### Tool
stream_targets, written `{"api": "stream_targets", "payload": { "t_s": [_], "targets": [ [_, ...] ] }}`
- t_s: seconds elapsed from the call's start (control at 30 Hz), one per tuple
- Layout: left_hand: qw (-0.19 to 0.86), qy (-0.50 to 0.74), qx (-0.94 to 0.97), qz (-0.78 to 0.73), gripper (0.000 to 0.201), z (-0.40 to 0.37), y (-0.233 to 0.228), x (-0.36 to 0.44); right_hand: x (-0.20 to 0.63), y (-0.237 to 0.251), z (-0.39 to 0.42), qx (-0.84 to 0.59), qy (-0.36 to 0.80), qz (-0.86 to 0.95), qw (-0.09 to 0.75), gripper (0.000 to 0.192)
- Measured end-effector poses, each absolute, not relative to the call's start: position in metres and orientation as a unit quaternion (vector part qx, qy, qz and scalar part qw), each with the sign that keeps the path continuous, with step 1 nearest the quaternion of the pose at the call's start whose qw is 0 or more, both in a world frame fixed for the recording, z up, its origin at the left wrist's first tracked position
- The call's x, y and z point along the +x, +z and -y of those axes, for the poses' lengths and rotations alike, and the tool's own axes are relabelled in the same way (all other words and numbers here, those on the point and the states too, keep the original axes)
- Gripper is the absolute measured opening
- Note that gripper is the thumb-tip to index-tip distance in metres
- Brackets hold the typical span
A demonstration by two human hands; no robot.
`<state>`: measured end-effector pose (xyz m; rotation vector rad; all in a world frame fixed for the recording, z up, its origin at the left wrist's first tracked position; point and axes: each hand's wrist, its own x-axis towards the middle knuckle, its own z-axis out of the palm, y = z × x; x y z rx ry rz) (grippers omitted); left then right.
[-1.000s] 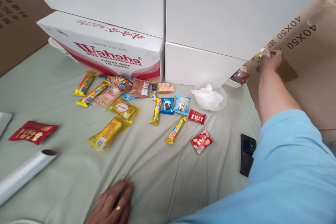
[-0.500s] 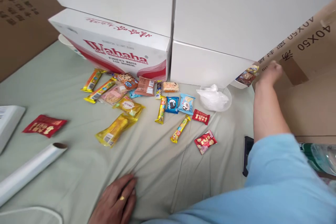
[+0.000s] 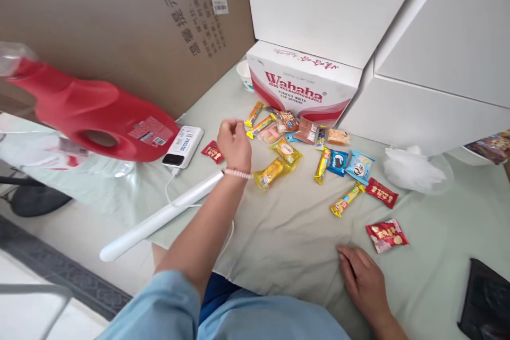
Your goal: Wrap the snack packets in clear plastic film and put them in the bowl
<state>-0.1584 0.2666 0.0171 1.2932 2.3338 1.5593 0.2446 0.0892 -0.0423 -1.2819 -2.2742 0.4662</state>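
My left hand (image 3: 235,143), with a beaded bracelet at the wrist, is raised over the left part of the cloth. Its fingers are curled in and no object shows in them. Partly behind it lies a dark red snack packet (image 3: 212,152). Below the wrist is a white roll (image 3: 167,218). My right hand (image 3: 364,281) rests palm down on the cloth, fingers stretched out and holding nothing. The red and pink packet (image 3: 387,235) is nearest to it. Beyond lie a yellow snack bar (image 3: 346,200), a blue packet (image 3: 338,162) and a yellow-wrapped cake (image 3: 269,174).
A Wahaha box (image 3: 298,85) stands at the back beneath white boxes. A clear bowl (image 3: 445,175) with a white plastic bag sits at right, near a black phone-like object (image 3: 486,297). At left are a red jug (image 3: 103,111), a white power bank (image 3: 184,144) and a cable.
The view has swung left, bringing in the red jug. My left hand has lifted off the cloth and stretched forward. My right hand has come back from the right-hand carton onto the cloth.
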Motion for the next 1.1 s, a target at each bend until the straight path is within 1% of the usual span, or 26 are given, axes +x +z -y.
{"api": "stream_targets", "payload": {
  "t_s": [0.07,0.1,0.17,0.23,0.3,0.37,0.43,0.5,0.57,0.63,0.77,0.87,0.93,1.03,1.1],
  "targets": [
    [0.002,0.504,0.364,-0.783,0.023,-0.324,0.018,-0.200,0.247,-0.045,-0.090,-0.467,0.154,0.835,0.246,0.019],
    [-0.003,0.493,0.369,-0.788,0.025,-0.350,0.019,-0.219,0.247,-0.045,-0.090,-0.464,0.149,0.837,0.248,0.018],
    [-0.003,0.460,0.426,-0.779,0.035,-0.393,0.018,-0.252,0.247,-0.045,-0.090,-0.459,0.145,0.840,0.250,0.018],
    [0.026,0.414,0.512,-0.752,0.048,-0.425,0.015,-0.277,0.246,-0.045,-0.088,-0.460,0.147,0.839,0.251,0.018],
    [0.085,0.371,0.572,-0.727,0.056,-0.448,0.008,-0.294,0.246,-0.046,-0.086,-0.467,0.152,0.835,0.250,0.018],
    [0.130,0.355,0.579,-0.722,0.060,-0.462,-0.001,-0.302,0.246,-0.047,-0.086,-0.473,0.157,0.829,0.252,0.019],
    [0.141,0.378,0.554,-0.728,0.059,-0.469,-0.008,-0.304,0.246,-0.047,-0.086,-0.477,0.158,0.826,0.255,0.020],
    [0.121,0.404,0.527,-0.738,0.053,-0.470,-0.010,-0.302,0.245,-0.047,-0.086,-0.480,0.155,0.824,0.258,0.020],
    [0.093,0.406,0.514,-0.750,0.041,-0.464,-0.007,-0.298,0.245,-0.046,-0.087,-0.481,0.151,0.822,0.264,0.020],
    [0.082,0.390,0.512,-0.761,0.033,-0.453,0.001,-0.294,0.245,-0.046,-0.088,-0.481,0.147,0.821,0.270,0.019],
    [0.066,0.382,0.526,-0.757,0.029,-0.408,0.024,-0.284,0.245,-0.049,-0.089,-0.477,0.147,0.819,0.283,0.018],
    [0.027,0.379,0.573,-0.726,0.026,-0.355,0.040,-0.263,0.243,-0.051,-0.091,-0.484,0.153,0.814,0.282,0.020],
    [-0.004,0.372,0.626,-0.685,0.028,-0.313,0.045,-0.237,0.241,-0.050,-0.092,-0.490,0.163,0.809,0.281,0.022],
    [0.025,0.354,0.729,-0.586,0.032,-0.251,0.044,-0.183,0.239,-0.035,-0.095,-0.502,0.189,0.789,0.300,0.025],
    [0.062,0.349,0.763,-0.541,0.031,-0.215,0.039,-0.142,0.240,-0.015,-0.099,-0.527,0.172,0.758,0.344,0.025]
  ]
}}
